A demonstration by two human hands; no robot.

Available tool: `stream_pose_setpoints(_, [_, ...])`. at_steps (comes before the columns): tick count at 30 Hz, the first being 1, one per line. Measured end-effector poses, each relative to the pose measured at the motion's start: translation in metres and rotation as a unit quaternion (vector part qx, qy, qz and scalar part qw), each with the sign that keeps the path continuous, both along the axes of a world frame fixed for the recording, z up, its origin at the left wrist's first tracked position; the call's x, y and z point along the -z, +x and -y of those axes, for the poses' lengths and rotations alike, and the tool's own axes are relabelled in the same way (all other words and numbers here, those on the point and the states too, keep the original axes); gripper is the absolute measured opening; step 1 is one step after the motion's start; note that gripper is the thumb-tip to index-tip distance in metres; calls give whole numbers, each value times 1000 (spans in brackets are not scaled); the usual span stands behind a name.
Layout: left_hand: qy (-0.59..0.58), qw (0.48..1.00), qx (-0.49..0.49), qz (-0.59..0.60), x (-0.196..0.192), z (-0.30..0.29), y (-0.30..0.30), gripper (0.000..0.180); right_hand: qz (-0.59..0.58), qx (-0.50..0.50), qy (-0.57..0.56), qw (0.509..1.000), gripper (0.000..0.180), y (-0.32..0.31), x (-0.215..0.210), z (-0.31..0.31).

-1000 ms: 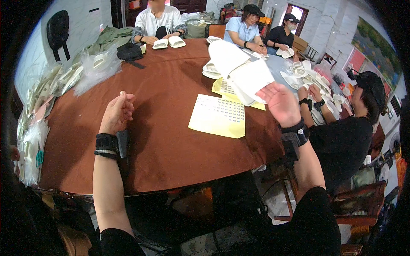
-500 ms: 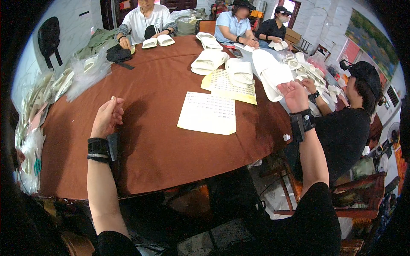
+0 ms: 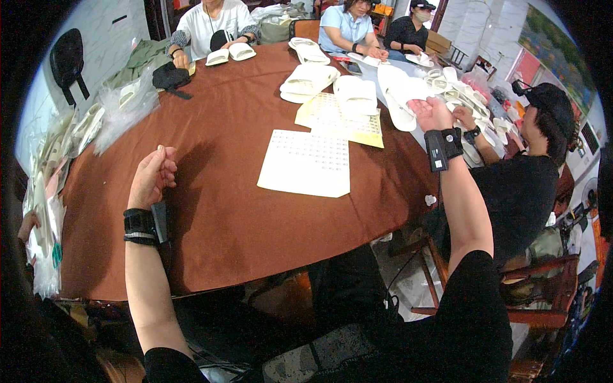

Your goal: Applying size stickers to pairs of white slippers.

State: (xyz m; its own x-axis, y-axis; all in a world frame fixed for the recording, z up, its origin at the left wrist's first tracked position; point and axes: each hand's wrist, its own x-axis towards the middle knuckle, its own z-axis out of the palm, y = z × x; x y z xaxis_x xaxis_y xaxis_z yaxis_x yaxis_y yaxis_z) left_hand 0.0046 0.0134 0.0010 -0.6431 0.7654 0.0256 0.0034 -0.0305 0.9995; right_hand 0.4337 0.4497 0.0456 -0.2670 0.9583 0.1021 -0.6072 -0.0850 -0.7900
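My left hand (image 3: pixel 153 175) hovers above the brown tablecloth with its fingers loosely curled, part open, and nothing visible in it. At the table's right side my right hand (image 3: pixel 431 115) is turned palm up, its fingers on a pair of white slippers (image 3: pixel 394 89) that overlap one another. A white printed sticker sheet (image 3: pixel 306 163) lies in front of me, and a yellow-edged one (image 3: pixel 370 136) is partly under it. On and beside that second sheet rest more white slippers, one (image 3: pixel 355 96) near my right hand and a pair (image 3: pixel 309 82) to its left.
Brown cloth (image 3: pixel 211 236) covers the round table. Clear plastic bags (image 3: pixel 131 115) with slippers line its left edge. Several people sit around it, one in black (image 3: pixel 511 185) close on my right beside a heap of slippers (image 3: pixel 469 96). A wooden chair (image 3: pixel 536 300) stands at lower right.
My right hand has moved farther away, and the pair of slippers has shifted away and lower with it. My left hand stays over the cloth. The view has tilted slightly.
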Motion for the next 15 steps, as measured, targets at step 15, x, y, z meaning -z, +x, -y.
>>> stream_pose_setpoints(15, [-11,1000,-4,9,-4,0,3,36,-15,-34,-63,997,37,-26,46,-11])
